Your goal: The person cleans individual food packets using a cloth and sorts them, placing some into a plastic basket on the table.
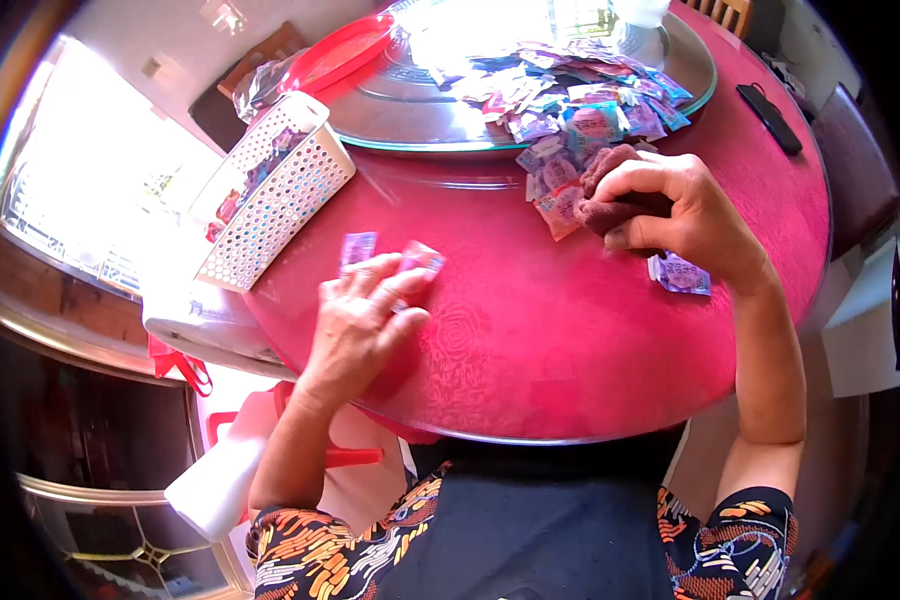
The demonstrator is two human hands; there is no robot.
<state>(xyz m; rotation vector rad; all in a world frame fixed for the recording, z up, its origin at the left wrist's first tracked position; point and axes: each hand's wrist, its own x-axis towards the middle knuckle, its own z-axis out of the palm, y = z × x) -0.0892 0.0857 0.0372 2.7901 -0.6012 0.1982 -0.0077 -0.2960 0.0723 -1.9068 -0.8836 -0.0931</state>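
My left hand [362, 308] lies on the red table [530, 345] with its fingers stretched out. Its fingertips touch or nearly touch a pink sachet [425, 258], and a purple sachet [358, 245] lies just beyond them. Bunched in my right hand [685, 205] is a brown cloth [606, 178], its folds bulging out past the fingers. Several sachets [560, 205] lie under and beside the cloth, at the edge of a larger pile. One more purple sachet [682, 274] sits below the right wrist.
A white perforated basket [288, 205] with colourful sachets inside stands at the left. The glass turntable [400, 125] carries a heap of sachets [580, 90] and a red tray [345, 55]. A black phone [770, 118] lies at the right. A red stool [355, 456] stands below the table edge.
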